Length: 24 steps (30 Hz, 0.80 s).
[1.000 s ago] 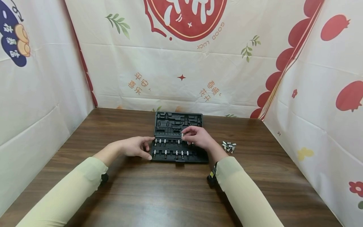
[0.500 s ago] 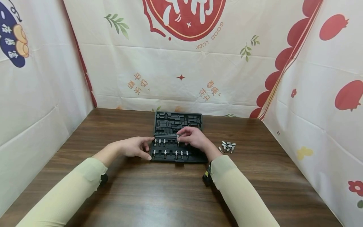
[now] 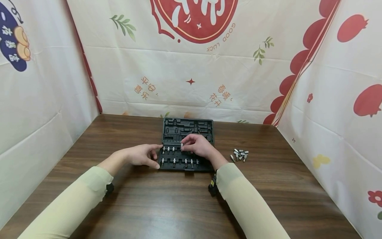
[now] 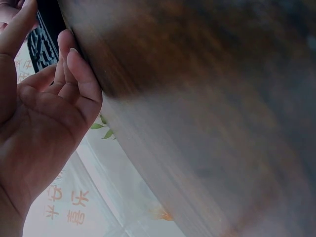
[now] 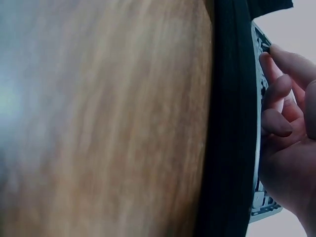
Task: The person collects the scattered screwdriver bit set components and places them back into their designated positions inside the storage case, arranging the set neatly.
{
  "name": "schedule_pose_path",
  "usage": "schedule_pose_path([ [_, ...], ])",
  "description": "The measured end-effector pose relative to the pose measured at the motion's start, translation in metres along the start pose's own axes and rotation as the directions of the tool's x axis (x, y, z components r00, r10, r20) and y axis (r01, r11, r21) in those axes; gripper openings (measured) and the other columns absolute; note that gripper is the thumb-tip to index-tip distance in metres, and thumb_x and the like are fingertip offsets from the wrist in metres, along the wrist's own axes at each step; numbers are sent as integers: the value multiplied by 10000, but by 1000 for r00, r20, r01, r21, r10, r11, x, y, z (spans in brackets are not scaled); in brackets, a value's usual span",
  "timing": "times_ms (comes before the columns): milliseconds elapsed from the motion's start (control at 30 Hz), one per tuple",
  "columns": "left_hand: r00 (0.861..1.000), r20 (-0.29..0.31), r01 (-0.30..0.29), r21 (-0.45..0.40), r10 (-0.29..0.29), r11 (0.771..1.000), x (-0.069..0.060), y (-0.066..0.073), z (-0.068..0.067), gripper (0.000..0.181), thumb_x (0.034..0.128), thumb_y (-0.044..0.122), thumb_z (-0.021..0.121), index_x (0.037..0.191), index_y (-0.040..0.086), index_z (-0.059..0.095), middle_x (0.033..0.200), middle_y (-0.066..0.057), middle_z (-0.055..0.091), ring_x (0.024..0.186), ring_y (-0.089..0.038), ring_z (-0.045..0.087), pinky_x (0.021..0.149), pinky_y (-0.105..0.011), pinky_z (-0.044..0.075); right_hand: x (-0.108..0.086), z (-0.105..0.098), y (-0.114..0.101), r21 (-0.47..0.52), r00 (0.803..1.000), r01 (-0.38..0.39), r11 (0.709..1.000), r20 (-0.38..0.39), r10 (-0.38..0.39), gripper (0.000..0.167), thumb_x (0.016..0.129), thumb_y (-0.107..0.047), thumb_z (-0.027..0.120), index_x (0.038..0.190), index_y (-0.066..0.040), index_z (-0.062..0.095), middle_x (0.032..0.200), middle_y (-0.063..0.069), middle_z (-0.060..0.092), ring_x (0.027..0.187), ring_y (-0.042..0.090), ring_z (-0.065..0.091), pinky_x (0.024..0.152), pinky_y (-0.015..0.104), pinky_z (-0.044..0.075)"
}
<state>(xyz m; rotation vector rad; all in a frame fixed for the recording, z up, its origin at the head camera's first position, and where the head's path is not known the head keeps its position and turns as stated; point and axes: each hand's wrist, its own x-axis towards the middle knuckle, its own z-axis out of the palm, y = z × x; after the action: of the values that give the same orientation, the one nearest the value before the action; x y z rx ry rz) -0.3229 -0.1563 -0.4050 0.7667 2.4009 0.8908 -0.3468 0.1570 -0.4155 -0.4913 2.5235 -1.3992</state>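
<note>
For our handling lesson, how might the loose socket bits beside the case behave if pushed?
The socket bits may roll, since they look cylindrical and lie on a flat table. Their metallic shine suggests stiff, possibly slippery bodies. Mostly bunched, they would likely nudge one another.

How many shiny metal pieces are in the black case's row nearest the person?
5: one piece at the left end, another piece further right, then three pieces close together. The right hand might hide more.

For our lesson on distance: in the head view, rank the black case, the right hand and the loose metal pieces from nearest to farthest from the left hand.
1. Black case, at the left hand.
2. Right hand, over the case.
3. Loose metal pieces, right of the case.
</note>
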Motion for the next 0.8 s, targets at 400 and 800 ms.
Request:
schedule_pose_path([
  [400,1000,-4,6,0,-6,1000,2,0,1,967,959,300,878,1703,1,338,1108,-74,649,897,-171,570,817,-342,469,7,7,-1,-93,1000,24,995,-4,-25,172,975,-190,850,1133,-160,789,1036,22,774,889,163,661,769,309,547],
  [800,1000,-7,0,12,0,1000,0,1,0,969,956,303,878,1697,-12,340,1109,-69,655,896,-167,582,827,-344,482,12,15,-6,-188,999,46,981,13,-44,140,971,-146,854,1093,-152,785,1072,13,765,974,150,680,905,352,543],
])
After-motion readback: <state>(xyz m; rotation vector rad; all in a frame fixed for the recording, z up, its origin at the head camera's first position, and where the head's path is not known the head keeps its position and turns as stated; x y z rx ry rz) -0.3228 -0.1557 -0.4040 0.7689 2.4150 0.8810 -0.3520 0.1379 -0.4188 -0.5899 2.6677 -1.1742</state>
